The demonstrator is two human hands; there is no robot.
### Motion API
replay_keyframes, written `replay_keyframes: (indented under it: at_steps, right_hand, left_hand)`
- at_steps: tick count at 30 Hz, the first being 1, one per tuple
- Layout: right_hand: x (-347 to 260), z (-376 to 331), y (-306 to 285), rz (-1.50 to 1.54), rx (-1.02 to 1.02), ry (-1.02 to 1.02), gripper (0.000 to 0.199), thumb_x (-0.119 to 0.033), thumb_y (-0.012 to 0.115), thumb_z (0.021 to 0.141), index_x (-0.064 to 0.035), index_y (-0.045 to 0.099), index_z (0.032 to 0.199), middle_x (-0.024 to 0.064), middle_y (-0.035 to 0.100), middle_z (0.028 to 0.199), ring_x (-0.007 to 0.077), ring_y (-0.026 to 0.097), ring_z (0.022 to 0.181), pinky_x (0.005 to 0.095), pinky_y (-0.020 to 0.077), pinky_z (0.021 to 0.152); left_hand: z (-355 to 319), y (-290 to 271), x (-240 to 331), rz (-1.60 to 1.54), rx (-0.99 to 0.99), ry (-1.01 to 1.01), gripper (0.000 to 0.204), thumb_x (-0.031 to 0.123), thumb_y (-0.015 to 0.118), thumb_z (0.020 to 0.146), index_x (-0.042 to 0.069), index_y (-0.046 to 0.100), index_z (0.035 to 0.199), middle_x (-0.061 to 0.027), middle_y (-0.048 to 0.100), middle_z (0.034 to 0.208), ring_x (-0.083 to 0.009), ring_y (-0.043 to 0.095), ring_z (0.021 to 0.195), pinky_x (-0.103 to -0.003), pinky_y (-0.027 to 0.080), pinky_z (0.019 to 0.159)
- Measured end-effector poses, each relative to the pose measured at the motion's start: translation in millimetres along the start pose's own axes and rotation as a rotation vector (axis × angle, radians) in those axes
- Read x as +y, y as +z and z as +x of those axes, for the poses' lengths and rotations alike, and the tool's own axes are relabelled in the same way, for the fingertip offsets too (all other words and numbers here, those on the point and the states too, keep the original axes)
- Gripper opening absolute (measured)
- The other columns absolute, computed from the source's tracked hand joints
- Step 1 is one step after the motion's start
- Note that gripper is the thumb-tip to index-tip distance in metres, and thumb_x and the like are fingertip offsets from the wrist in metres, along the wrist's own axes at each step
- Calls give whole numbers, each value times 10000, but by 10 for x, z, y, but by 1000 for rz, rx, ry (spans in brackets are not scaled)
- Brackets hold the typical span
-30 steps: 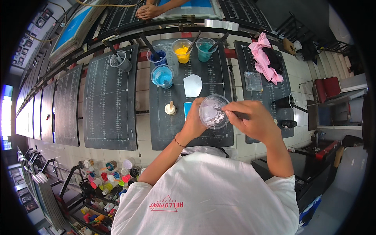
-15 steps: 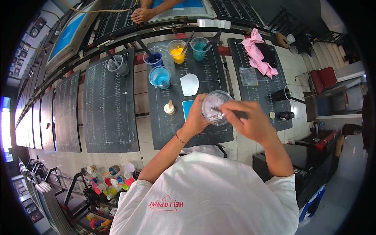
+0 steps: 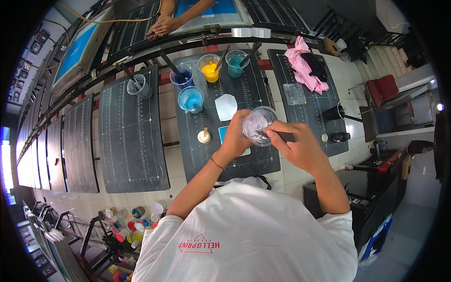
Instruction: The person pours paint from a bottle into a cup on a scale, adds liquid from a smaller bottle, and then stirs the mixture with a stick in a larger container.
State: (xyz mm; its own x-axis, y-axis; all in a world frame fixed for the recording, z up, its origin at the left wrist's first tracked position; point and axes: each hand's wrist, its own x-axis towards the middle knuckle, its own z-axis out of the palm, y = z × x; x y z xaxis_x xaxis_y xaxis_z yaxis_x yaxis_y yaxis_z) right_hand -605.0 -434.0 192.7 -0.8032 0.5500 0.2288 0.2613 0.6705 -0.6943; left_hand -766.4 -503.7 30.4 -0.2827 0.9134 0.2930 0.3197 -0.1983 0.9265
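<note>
Three dark gridded boards fill the middle of the frame, side by side over a pale tiled floor: the left board (image 3: 131,136), the middle board (image 3: 221,160) and the right board (image 3: 305,117). Along the top edge runs a long printing frame with a blue screen (image 3: 206,9), where another person's hand (image 3: 162,26) rests, upper centre-left.

At the lower centre sits the person's white shirt (image 3: 249,235), with both forearms rising from it toward the centre of the frame. A pink cloth (image 3: 305,70) lies crumpled at the top of the right board. A rack of small paint pots (image 3: 129,221) stands at the lower left.

On the upper part of the middle board stand a yellow cup (image 3: 209,68), a teal cup (image 3: 236,63), a dark blue cup (image 3: 183,77) and a light blue cup (image 3: 191,99), with a clear cup (image 3: 140,87) on the left board.

Just right of centre, the left hand (image 3: 235,138) wraps its fingers around a clear plastic cup (image 3: 258,126) of whitish paste, held above the middle board. The right hand (image 3: 298,145) is closed around a dark stick (image 3: 284,137) whose tip reaches into that cup. A small cream knob (image 3: 204,136) stands left of the left hand.
</note>
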Motion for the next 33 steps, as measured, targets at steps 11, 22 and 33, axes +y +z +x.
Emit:
replay_keyframes:
  at_steps: [11, 22, 33]
  right_hand:
    - [2, 111, 93, -72, 193, 111, 138, -182, 641, 976, -44, 653, 968, 184, 677, 777, 392, 651, 664, 402, 503, 579]
    - [108, 17, -40, -95, 64, 113, 149, -180, 633, 983, -34, 655, 989, 189, 679, 799, 395, 671, 716, 395, 516, 602]
    - [451, -54, -276, 167, 49, 33, 150, -163, 622, 996, -19, 661, 987, 157, 666, 756, 363, 623, 620, 389, 499, 580]
  left_hand:
    - [105, 103, -164, -74, 25, 113, 734, 103, 912, 649, 36, 497, 1251, -135, 554, 1198, -329, 570, 1115, -394, 466, 977]
    - [184, 165, -92, -20, 72, 86, 698, 121, 909, 670, 26, 507, 1233, -145, 556, 1191, -341, 567, 1113, -402, 463, 976]
    - [205, 492, -8, 106, 124, 47, 721, 113, 896, 681, 13, 491, 1270, -153, 562, 1206, -331, 576, 1138, -394, 463, 1008]
